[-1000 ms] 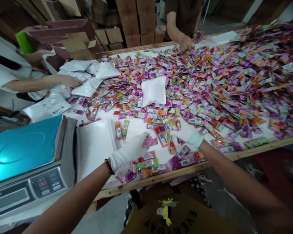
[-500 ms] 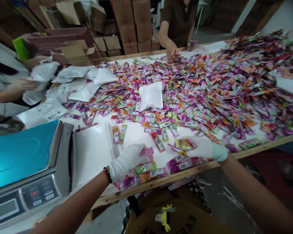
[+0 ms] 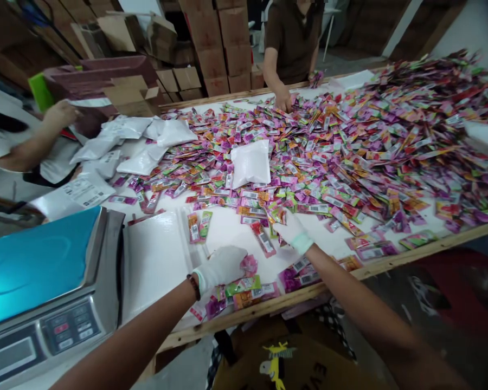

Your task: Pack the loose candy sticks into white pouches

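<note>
My left hand (image 3: 222,266), in a white glove, is curled over a pink sachet (image 3: 250,264) near the front edge of the table. Beside and below it lie a green sachet (image 3: 244,285) and an orange one (image 3: 248,299). My right hand (image 3: 289,226), gloved too, is closed on a few sachets with green and pink print (image 3: 275,213), just above others on the table; its fingertips are partly hidden. Between the hands a red sachet with a barcode (image 3: 263,239) lies flat. Purple sachets (image 3: 299,273) rest at the wooden edge.
A scale with a blue top (image 3: 36,260) stands left, beside a stack of white bags (image 3: 156,260). Filled white bags (image 3: 134,160) lie behind it, another (image 3: 251,163) on the sachets. A large sachet heap (image 3: 431,119) covers the right. Two co-workers reach in, far side (image 3: 283,100) and left (image 3: 61,115).
My right hand has moved left and away from me, carrying sachets. My left hand stays near the same pile, fingers more curled. The left co-worker's hand has left the white bags and is higher.
</note>
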Action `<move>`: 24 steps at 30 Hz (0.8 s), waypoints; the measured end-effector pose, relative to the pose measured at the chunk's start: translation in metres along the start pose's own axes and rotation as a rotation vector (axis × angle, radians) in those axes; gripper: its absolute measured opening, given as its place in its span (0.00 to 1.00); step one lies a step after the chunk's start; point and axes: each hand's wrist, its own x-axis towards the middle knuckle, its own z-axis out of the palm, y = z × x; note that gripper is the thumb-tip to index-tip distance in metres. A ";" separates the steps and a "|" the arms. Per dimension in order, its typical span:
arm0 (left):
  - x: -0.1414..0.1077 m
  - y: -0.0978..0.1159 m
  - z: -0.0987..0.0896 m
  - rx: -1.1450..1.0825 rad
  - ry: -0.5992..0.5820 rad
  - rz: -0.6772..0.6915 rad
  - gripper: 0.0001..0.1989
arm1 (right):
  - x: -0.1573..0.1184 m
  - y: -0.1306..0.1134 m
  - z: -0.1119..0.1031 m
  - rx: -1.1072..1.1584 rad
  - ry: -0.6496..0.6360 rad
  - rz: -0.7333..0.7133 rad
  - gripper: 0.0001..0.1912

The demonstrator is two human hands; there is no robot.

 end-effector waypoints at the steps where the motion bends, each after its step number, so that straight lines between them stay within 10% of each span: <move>1: -0.002 0.001 0.002 0.027 -0.005 0.009 0.14 | 0.000 0.000 0.000 -0.030 0.002 0.016 0.15; 13: -0.018 0.020 0.018 0.350 0.172 0.227 0.08 | -0.008 -0.004 0.007 -0.626 -0.035 -0.086 0.28; 18: 0.013 0.016 0.008 0.434 0.443 0.327 0.16 | -0.019 0.005 -0.017 -0.593 -0.158 -0.154 0.25; 24: 0.050 0.014 -0.014 0.358 0.360 0.452 0.16 | -0.017 -0.017 -0.025 -0.794 -0.252 -0.090 0.17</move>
